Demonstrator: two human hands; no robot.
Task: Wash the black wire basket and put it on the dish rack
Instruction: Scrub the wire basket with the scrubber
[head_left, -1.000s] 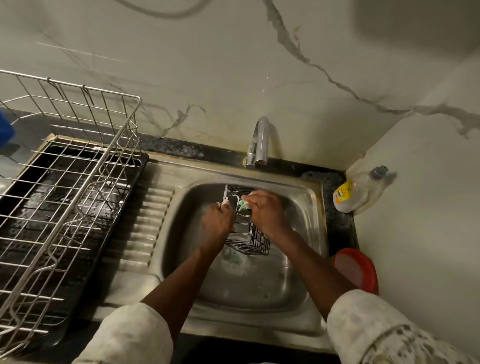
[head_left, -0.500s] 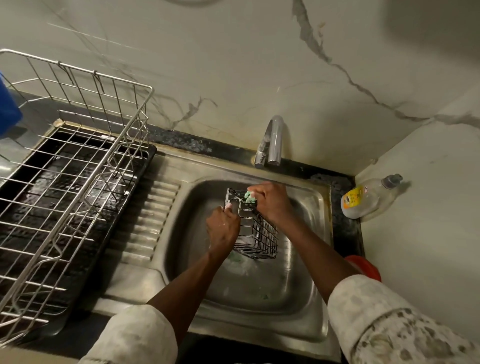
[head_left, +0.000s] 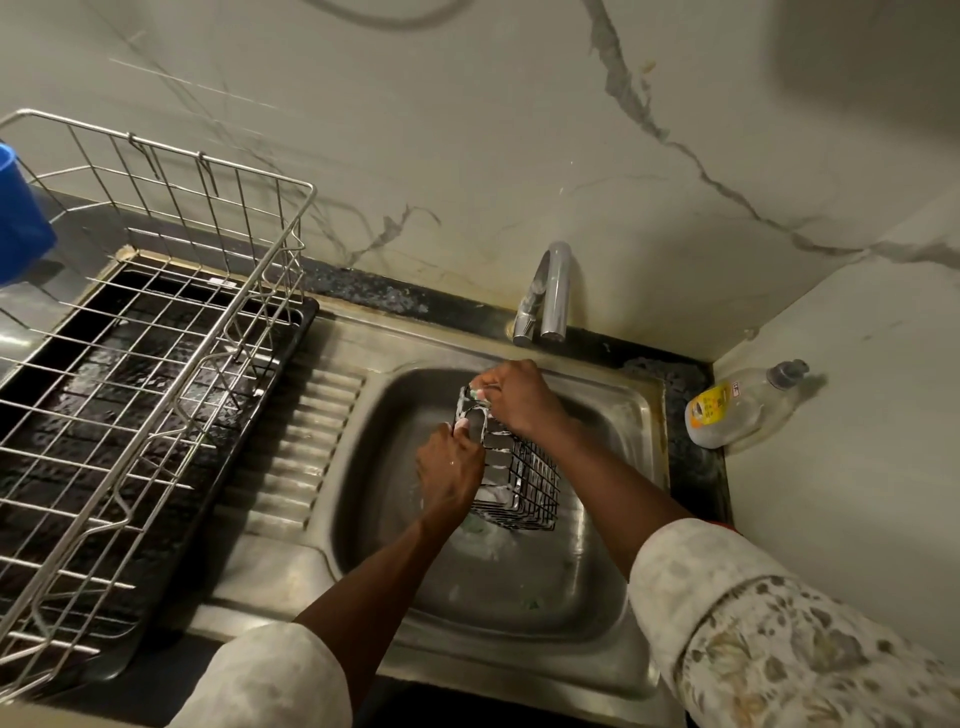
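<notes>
The black wire basket (head_left: 530, 480) is tilted over the steel sink (head_left: 519, 597), with foam on its wires. My left hand (head_left: 449, 475) grips its near side at the rim. My right hand (head_left: 511, 397) is at the basket's far top edge, fingers curled round a green sponge (head_left: 475, 393) that only peeks out and rubs the rim. The wire dish rack (head_left: 140, 332) stands to the left on a black drip tray, with nothing on it.
A chrome tap (head_left: 548, 293) rises behind the sink. A dish soap bottle (head_left: 737, 405) lies in the right corner by the wall. A blue container (head_left: 21, 218) sits at the far left edge. The ribbed drainboard (head_left: 296, 457) separates sink and rack.
My right hand with the sponge has slid from inside the basket up to its far top rim. The basket has tipped more upright in my left hand.
</notes>
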